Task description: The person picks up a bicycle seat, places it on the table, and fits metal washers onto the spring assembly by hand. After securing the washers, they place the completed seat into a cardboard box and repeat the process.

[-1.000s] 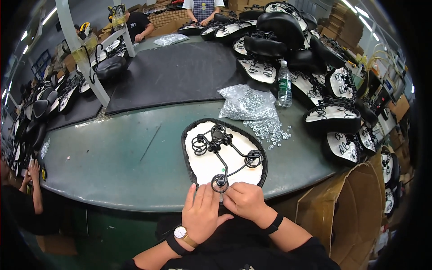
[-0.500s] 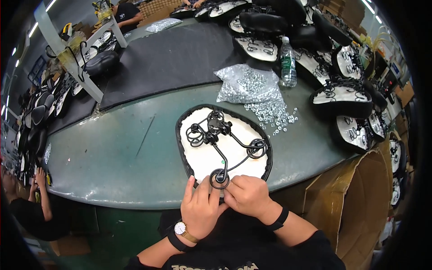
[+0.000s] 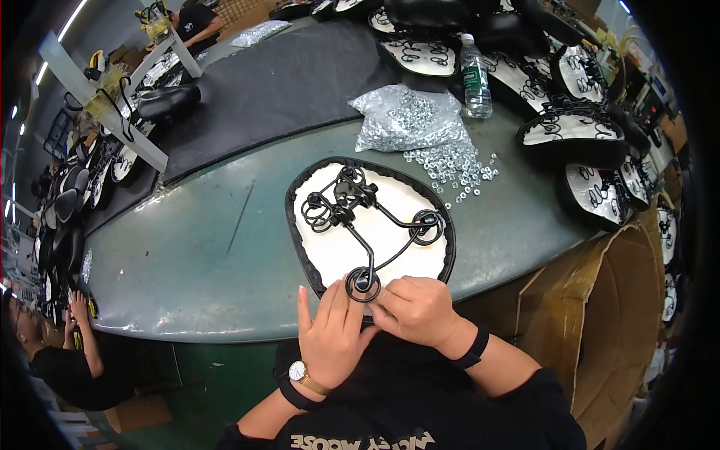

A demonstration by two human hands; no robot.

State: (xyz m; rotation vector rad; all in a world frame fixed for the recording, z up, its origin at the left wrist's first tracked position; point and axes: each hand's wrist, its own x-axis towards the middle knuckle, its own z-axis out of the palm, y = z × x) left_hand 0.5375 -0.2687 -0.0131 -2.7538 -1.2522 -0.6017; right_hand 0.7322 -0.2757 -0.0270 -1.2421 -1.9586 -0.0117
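Observation:
An upturned bicycle saddle [image 3: 390,225] lies on the green table [image 3: 195,255], its white underside showing with a black wire spring frame [image 3: 352,214] on it. My left hand [image 3: 330,337] rests flat against the saddle's near edge, fingers beside the near coil spring [image 3: 363,283]. My right hand [image 3: 416,307] has its fingertips pinched at that same coil; whatever small part they may hold is hidden.
A clear bag of small metal nuts [image 3: 409,116] lies beyond the saddle, with loose nuts [image 3: 457,169] spilled beside it. A water bottle [image 3: 475,79] stands behind. More upturned saddles [image 3: 570,135] crowd the right and far side. A cardboard box [image 3: 615,315] stands at the right. A person [image 3: 60,352] sits at the left.
The view has tilted and drawn closer to the saddle. Both hands stay at the near coil spring, shifting only slightly.

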